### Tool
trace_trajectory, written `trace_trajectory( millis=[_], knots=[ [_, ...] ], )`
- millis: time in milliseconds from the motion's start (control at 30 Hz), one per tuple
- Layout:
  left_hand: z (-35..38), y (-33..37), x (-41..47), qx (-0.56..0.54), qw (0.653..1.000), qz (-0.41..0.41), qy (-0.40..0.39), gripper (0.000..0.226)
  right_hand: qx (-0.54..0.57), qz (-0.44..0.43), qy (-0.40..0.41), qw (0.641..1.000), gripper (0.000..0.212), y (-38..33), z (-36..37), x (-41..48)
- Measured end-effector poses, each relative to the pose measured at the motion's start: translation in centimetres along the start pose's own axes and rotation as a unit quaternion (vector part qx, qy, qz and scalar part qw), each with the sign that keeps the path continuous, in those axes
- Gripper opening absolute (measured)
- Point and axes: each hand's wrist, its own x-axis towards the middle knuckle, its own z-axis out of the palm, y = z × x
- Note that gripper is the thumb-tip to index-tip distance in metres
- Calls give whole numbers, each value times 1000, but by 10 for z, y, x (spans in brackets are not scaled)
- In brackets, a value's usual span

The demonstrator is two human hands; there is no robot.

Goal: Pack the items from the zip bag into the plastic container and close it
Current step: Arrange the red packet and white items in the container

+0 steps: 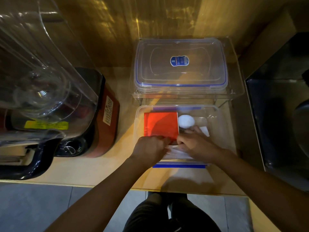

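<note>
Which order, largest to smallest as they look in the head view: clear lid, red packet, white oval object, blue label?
1. clear lid
2. red packet
3. white oval object and blue label: these look alike, and the label lies farther from the camera, so I leave them unranked.

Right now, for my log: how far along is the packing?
Done: red packet and white oval lie in the container. In hand: left hand and right hand work at a pale item at its near edge. To do: the lid lies on the rack behind, so closing remains.
</note>
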Motion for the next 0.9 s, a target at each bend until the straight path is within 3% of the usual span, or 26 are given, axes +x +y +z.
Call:
trace_trajectory(
  millis=[67, 233, 400, 533, 900],
  knots=[
    [-1, 3, 2, 36, 999, 17, -10, 28, 55, 32, -22, 998, 21, -16, 1, 4],
    [0, 0, 7, 60, 995, -48, -71, 26, 77, 73, -57, 993, 18, -20, 5, 3],
    [-4, -6, 5, -40, 992, 29, -118, 35, 37, 102, -109, 988, 31, -17, 3, 1],
    [-6, -7, 12, -83, 977, 9, -196, 40, 22, 118, -176, 977, 40, -21, -2, 7],
    [-4, -7, 12, -6, 987, -21, -162, 36, -10, 76, -209, 975, 23, 0, -22, -1]
  ],
)
